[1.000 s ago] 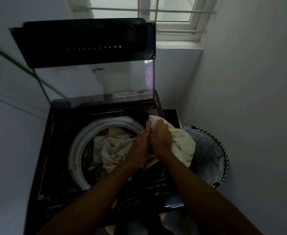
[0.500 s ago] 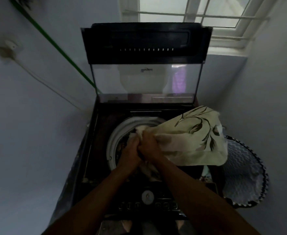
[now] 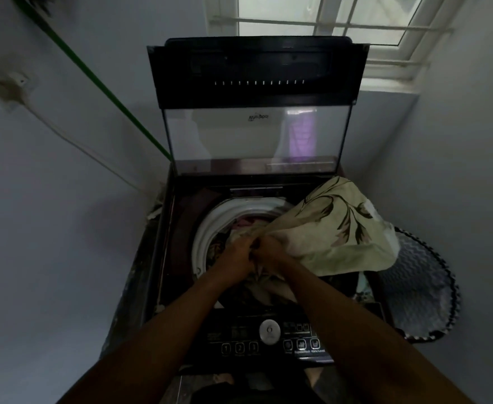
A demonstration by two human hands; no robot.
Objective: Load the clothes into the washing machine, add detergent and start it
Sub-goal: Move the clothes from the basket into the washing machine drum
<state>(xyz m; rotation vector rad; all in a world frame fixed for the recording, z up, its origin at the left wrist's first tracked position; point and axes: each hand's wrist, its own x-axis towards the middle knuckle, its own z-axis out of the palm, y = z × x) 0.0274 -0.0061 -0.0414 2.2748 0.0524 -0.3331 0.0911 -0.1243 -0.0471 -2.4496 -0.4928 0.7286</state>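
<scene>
Since half a second earlier little had moved: the floral cloth (image 3: 338, 228) had billowed slightly farther right over the rim. The washing machine (image 3: 181, 228) filled a narrow gap between two walls, its glass lid (image 3: 257, 135) upright. A mesh laundry basket (image 3: 420, 287) crowded the right side. Clothes (image 3: 239, 228) lay in the white-ringed drum (image 3: 210, 228). The left hand (image 3: 236, 255) and right hand (image 3: 271, 250) met over the drum, fingers curled, gripping the bunched cloth's edge.

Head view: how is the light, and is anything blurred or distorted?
Head view: dim room, bright overexposed window; glare and reflections on the raised lid; wide-angle bending at the edges; left hand and right hand dark, gripping the floral cloth, fairly sharp.
</scene>
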